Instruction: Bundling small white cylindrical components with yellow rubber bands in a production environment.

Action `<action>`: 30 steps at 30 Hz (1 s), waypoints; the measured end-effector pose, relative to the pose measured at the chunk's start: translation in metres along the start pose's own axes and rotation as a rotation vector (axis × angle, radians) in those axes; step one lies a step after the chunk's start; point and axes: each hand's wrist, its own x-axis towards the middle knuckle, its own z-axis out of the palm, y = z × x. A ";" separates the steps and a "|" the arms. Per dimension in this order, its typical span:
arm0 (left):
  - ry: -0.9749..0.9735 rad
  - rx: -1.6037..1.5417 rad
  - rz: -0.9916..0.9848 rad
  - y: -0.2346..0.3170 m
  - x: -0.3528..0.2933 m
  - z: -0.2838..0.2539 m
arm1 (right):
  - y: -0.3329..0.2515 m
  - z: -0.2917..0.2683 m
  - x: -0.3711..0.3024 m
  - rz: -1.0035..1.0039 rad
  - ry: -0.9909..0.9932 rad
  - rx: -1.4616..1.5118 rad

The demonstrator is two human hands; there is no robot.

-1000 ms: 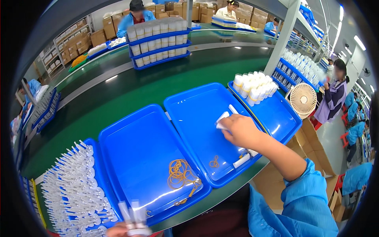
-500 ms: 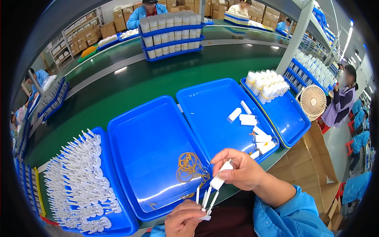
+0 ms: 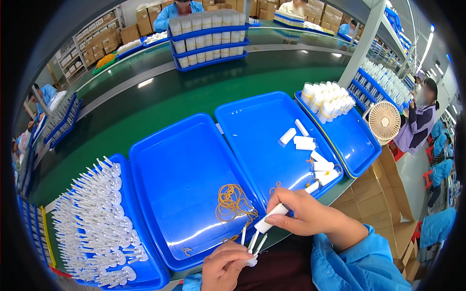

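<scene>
At the near edge of the bench, my left hand [image 3: 224,267] is closed on the base of a white plastic piece with several thin stems [image 3: 260,243] pointing up. Between the fingers and thumb of my right hand [image 3: 308,213] is a white cylindrical sleeve [image 3: 263,224], tilted, its lower end at the tip of one stem. Whether the stem is inside the sleeve I cannot tell. Beyond my right hand, loose white sleeves [image 3: 305,143] with clear ends lie in a blue tray [image 3: 252,121]. Tan rubber bands [image 3: 233,201] lie tangled in the tray [image 3: 170,160] beyond my left hand.
A left-hand tray holds many white stemmed pieces [image 3: 97,223]. Bundled sleeves [image 3: 326,99] stand in the right tray [image 3: 357,153], beside a beige fan [image 3: 384,121]. Stacked full trays [image 3: 208,46] stand across the green bench [image 3: 160,104]. Opened cardboard [image 3: 376,203] lies right; other people work around.
My right hand has turned and lowered the sleeve, bringing its end down to a stem. My left hand still grips the stemmed piece in nearly the same place. The view has shifted slightly.
</scene>
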 end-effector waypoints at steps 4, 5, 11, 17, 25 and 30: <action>-0.089 -0.018 0.212 0.001 0.002 -0.001 | 0.010 -0.002 -0.004 0.033 -0.128 0.677; -0.087 -0.002 0.201 0.001 0.003 0.000 | 0.007 -0.002 -0.005 0.015 -0.150 0.596; -0.028 0.071 0.100 -0.003 -0.001 0.007 | 0.009 0.014 -0.006 -0.332 -0.147 0.135; 0.005 0.018 0.084 0.000 -0.002 0.007 | 0.000 0.027 -0.012 -0.385 -0.105 0.201; 0.083 -0.298 -0.010 -0.007 -0.011 0.004 | 0.061 -0.076 0.019 -0.026 0.482 -1.012; 0.037 -0.238 -0.092 -0.008 -0.017 0.000 | 0.088 -0.084 0.027 0.176 0.304 -1.169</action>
